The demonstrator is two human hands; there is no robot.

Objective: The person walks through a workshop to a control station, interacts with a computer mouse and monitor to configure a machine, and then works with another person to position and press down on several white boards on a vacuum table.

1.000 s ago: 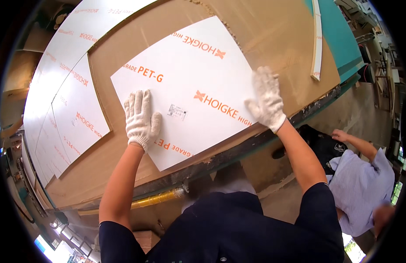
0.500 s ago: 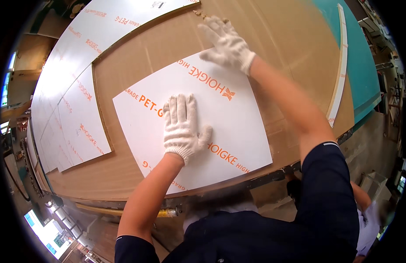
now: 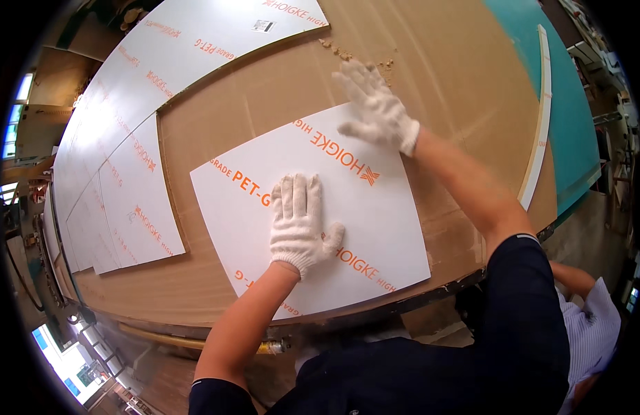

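Observation:
A white panel (image 3: 385,221) with orange print lies flat near the front edge of a brown board (image 3: 430,62). My left hand (image 3: 306,225), in a white knitted glove, rests flat on the panel's middle, fingers together and stretched out, thumb apart. My right hand (image 3: 376,107), gloved the same way, reaches over the panel's far edge. Its fingers are extended and hold nothing; whether the palm touches the surface I cannot tell. Brown crumbs (image 3: 337,50) lie on the board just beyond the right fingertips, and a few more lie to their right.
Larger white printed panels (image 3: 195,59) cover the board's left and far-left side. A narrow white strip (image 3: 541,117) lies along the right, beside a green surface (image 3: 572,131). Another person (image 3: 589,325) is at the lower right. A yellow bar (image 3: 168,337) runs below the front edge.
The whole view has shifted, so the panel sits lower in it. My right hand has drawn slightly back from the crumbs; my left stays on the panel. More of the other person shows.

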